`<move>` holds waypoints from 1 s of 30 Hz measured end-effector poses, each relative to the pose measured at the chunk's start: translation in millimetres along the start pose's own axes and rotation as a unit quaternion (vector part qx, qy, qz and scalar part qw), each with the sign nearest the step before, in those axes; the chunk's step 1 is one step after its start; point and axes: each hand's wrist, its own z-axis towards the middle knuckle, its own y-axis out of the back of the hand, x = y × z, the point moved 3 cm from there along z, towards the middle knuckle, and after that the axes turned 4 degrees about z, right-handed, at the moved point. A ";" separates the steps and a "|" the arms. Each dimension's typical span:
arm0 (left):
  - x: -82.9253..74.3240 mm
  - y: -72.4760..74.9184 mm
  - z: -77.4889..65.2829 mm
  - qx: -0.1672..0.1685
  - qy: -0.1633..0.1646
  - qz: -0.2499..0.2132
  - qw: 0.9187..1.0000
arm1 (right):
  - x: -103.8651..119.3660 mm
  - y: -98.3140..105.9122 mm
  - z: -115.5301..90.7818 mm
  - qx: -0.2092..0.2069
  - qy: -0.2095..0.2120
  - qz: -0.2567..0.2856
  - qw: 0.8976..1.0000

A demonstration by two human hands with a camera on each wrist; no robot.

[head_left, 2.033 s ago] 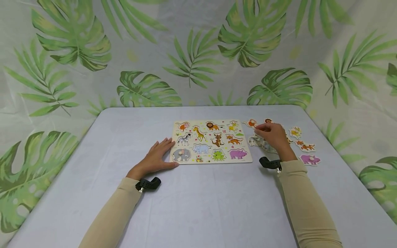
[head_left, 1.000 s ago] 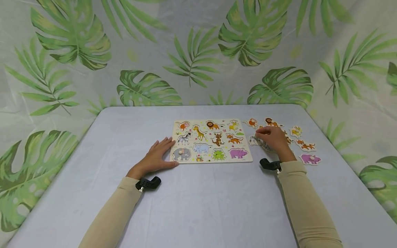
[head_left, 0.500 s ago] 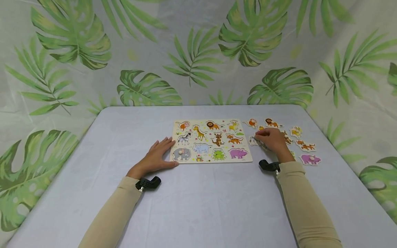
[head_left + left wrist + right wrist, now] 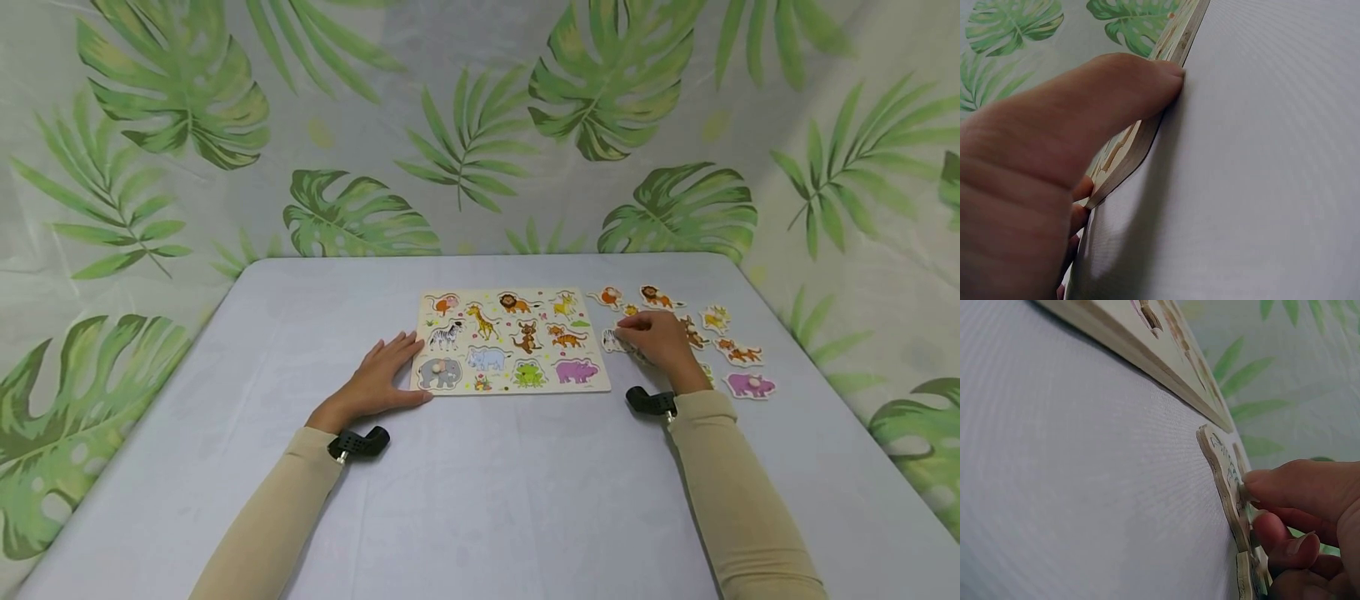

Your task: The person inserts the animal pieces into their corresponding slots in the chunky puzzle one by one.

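Note:
A wooden animal puzzle board [image 4: 476, 296] lies flat on the table. My left hand [image 4: 378, 379] rests at its left edge with the fingers spread; in the left wrist view the thumb [image 4: 1116, 87] touches the board's side. An elephant piece [image 4: 450, 379] with a knob sits in the board's front left corner. Right of the board, my right hand [image 4: 660, 342] pinches at a zebra puzzle piece [image 4: 610, 340] with thumb and finger. The right wrist view shows that zebra piece [image 4: 1225, 478] lying low, at the tabletop; the fingers partly cover it.
Around the right hand lie a monkey piece [image 4: 609, 297], a lion piece [image 4: 660, 297], a yellow animal piece [image 4: 716, 319], a tiger piece [image 4: 738, 352] and a purple hippo piece [image 4: 750, 386]. Other pieces are partly hidden under the hand. A leaf-printed cloth [image 4: 480, 167] hangs behind the table.
My right hand has moved slightly down and nearer, from above the pieces onto the zebra piece, uncovering the lion piece. The left hand and board stay in place.

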 end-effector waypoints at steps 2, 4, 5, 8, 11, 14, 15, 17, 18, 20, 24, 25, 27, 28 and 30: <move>-0.3 0.2 0.4 0.000 0.001 0.000 1.000 | 0.3 0.2 0.0 -0.001 -0.002 0.003 1.000; 0.7 -0.3 0.8 0.000 0.000 0.001 1.000 | 0.1 0.1 0.1 -0.001 -0.004 0.005 1.000; 1.0 -0.7 0.8 0.000 -0.001 0.001 1.000 | -0.1 0.2 0.1 -0.001 -0.004 0.004 1.000; 1.8 -1.3 0.9 0.000 -0.002 0.001 1.000 | -1.4 -0.7 0.7 -0.001 -0.009 0.005 1.000; 1.2 -1.0 0.8 0.000 -0.002 0.001 1.000 | -1.5 -1.6 0.8 -0.002 -0.012 0.007 1.000; 1.3 -1.3 1.0 0.002 0.000 0.000 1.000 | -0.1 -2.1 -0.4 0.000 -0.015 0.010 1.000; 1.4 -1.6 1.1 0.003 0.001 0.001 1.000 | 0.2 -2.1 -0.9 0.001 -0.015 0.009 1.000; 1.4 -1.9 1.1 0.004 0.002 0.002 1.000 | 1.1 -1.8 -1.8 0.001 -0.013 0.006 1.000; 1.4 -1.8 1.1 0.004 0.001 0.002 1.000 | 1.8 -1.7 -2.2 0.000 -0.010 0.005 1.000; 1.1 -1.5 1.1 0.003 0.000 0.002 1.000 | 2.4 -1.7 -2.1 -0.004 -0.004 0.002 1.000; -0.2 0.0 1.0 0.000 -0.002 -0.001 1.000 | 3.7 -2.3 -1.2 -0.009 0.008 -0.004 1.000; -0.4 0.1 1.0 0.001 -0.001 -0.001 1.000 | 3.1 -2.6 -0.6 -0.008 0.008 -0.006 1.000; -0.7 0.2 0.8 0.004 0.001 -0.003 1.000 | 2.4 -2.7 -0.1 -0.007 0.009 -0.010 1.000; -0.6 0.2 0.7 0.005 0.001 -0.002 1.000 | 1.9 -2.5 0.2 -0.007 0.009 -0.011 1.000; -0.5 0.1 0.5 0.006 0.001 -0.002 1.000 | 1.7 -2.2 0.4 -0.008 0.010 -0.009 1.000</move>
